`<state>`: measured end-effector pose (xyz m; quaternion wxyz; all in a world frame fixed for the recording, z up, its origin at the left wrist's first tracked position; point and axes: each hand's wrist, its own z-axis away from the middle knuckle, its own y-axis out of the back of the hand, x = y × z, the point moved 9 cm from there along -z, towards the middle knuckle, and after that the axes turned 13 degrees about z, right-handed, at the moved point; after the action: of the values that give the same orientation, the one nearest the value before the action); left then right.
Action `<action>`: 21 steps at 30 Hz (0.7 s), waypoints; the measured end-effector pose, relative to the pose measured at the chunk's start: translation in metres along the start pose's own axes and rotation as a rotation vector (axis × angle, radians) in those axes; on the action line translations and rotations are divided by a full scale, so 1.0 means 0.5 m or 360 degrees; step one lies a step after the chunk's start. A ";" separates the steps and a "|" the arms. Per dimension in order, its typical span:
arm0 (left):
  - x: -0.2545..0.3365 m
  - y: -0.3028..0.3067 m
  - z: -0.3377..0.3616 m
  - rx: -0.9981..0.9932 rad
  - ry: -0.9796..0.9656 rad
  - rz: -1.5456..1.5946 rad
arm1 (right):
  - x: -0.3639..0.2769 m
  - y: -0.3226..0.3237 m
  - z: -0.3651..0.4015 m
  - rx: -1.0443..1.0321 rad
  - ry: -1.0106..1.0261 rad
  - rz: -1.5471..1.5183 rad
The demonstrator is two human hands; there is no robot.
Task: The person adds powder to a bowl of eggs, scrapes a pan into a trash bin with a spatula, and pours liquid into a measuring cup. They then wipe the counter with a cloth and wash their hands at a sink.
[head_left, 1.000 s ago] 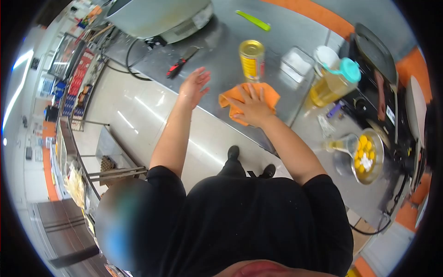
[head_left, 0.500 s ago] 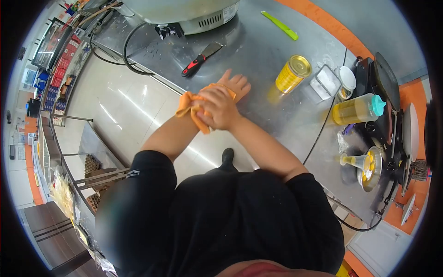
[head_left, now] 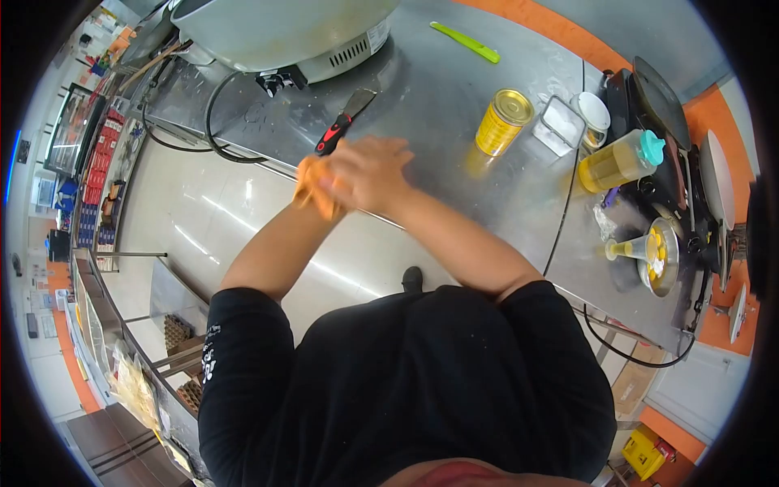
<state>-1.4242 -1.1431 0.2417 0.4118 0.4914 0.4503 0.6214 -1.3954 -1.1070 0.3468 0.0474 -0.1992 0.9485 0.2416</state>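
Observation:
My right hand (head_left: 375,180) is closed on an orange cloth (head_left: 312,188) and presses it around my left wrist, at the front edge of the metal table. The cloth hangs bunched on the left side of the hand. Beneath and beyond it, my left hand (head_left: 394,147) is partly covered and blurred, with its visible fingers stretched out and nothing in them. Just behind the hands lies a scraper (head_left: 339,127) with a red and black handle.
On the metal table (head_left: 442,105) are a large grey appliance (head_left: 284,32), a green spatula (head_left: 466,43), a yellow can (head_left: 503,123), a white container (head_left: 558,127), an oil bottle (head_left: 618,165) and a metal bowl (head_left: 667,272) with yolks. A black cable (head_left: 565,213) crosses the tabletop.
Both hands have moved left in view, and the cloth with them. My right hand now covers more of my left hand. The whole view has shifted slightly.

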 end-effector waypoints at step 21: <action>-0.285 0.152 0.043 0.1619 0.1351 0.2346 | 0.034 0.013 0.105 -0.0508 -0.1218 -0.1363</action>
<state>-1.3829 -1.2949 0.2830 -0.5334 0.5034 0.3553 0.5795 -1.4137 -1.0827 0.3005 0.4487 -0.4673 0.6513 0.3952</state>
